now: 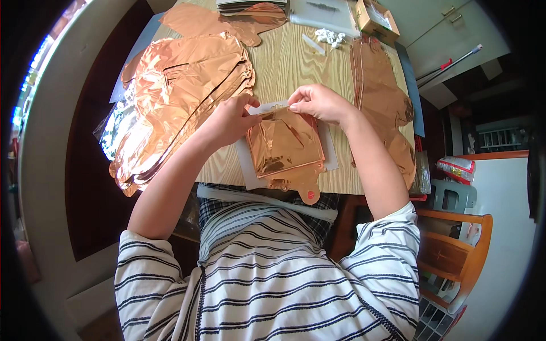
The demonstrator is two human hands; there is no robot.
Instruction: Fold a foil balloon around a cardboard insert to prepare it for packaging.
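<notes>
In front of me a copper-coloured foil balloon (287,142) lies flat and folded into a rough square, its rounded tail with a red dot hanging past the table's near edge. Beneath it is a pale sheet (246,163), and a whitish strip (272,107) shows along its far edge. My left hand (230,118) pinches the far left corner, thumb and fingers closed. At the far right corner my right hand (323,104) pinches that same edge between thumb and fingertips. Exactly which layers each hand grips is hidden.
A thick stack of flat copper foil balloons (187,79) covers the left of the wooden table (278,62). More foil balloons (378,85) lie along the right. At the far side are a clear plastic bag (324,17), a cardboard box (376,21) and crumpled white scraps (330,37).
</notes>
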